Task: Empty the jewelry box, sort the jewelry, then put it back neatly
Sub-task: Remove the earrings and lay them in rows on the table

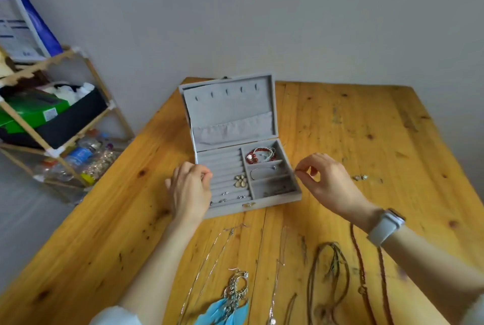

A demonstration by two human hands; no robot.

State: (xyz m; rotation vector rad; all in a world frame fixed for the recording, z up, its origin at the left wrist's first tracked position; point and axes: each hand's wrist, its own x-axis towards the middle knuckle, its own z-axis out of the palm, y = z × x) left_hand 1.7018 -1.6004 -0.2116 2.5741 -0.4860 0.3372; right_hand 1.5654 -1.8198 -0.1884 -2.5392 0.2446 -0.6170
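The grey velvet jewelry box [297, 195] stands open in the middle of the table. A red bead bracelet [258, 155] lies in its back right compartment and a thin silver bracelet [262, 171] in the one in front of it. A gold flower piece [239, 180] and small rings [230, 196] sit on the ring rolls. My left hand [190, 191] hovers with curled fingers over the box's left side. At the box's right edge, my right hand [327, 183] pinches thumb and forefinger on something tiny and hard to make out.
Thin chains [209, 259], blue feather earrings [230, 303], brown cord necklaces [330, 272] and a beaded necklace [366, 272] lie on the wooden table [392, 128] in front of the box. Small earrings [361, 177] sit to the right. A cluttered wooden rack [65, 128] stands at the left.
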